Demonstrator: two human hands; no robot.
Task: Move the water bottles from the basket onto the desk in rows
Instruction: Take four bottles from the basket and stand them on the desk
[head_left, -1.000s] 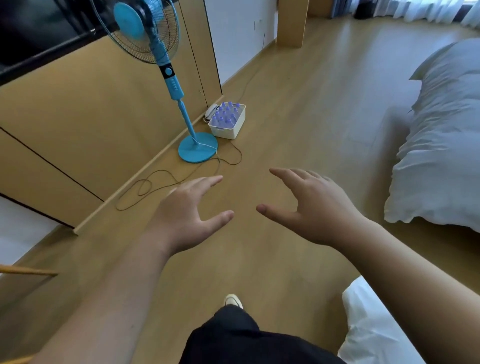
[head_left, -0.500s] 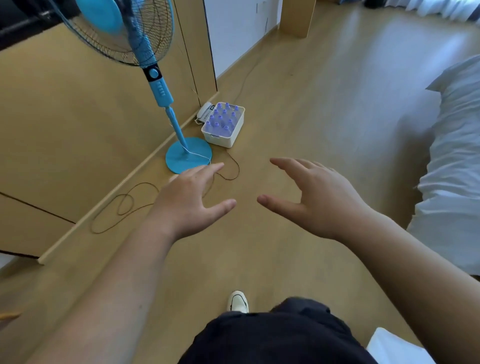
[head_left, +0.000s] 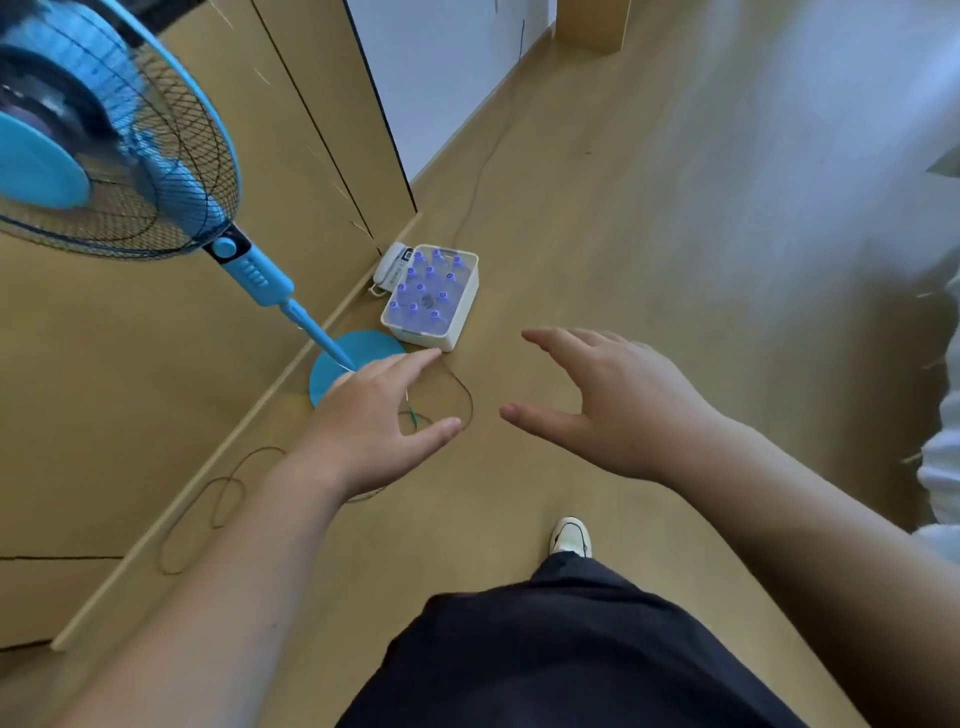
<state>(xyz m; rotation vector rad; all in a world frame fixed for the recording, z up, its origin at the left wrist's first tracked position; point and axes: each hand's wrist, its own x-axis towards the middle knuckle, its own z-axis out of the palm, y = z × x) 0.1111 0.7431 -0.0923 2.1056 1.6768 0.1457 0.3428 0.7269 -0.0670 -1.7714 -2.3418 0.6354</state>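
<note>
Far left: blue fan, head blurred, pole slanting down to a round blue base on the floor by the wood wall panel. Thin cord loops along the floor near the skirting and runs on under the left hand.

Left hand: empty, fingers spread, palm down, hovering over the fan base edge and cord. Holds nothing.

Just beyond it, right of the fan base: white basket on the floor, against the wall corner. Bottles stand upright inside it in rows, blue caps up; all of them are in the basket. A white phone sits at the basket's far-left side, touching or just beside it — can't tell which.

Right hand: empty, open, fingers curved, thumb pointing left towards the left hand. Hands are apart, with a gap between the thumbs. Both are near the basket but touch nothing.

Near centre: dark trouser leg and a white shoe on the floor.

Right edge: white bedding, partly cut off.
</note>
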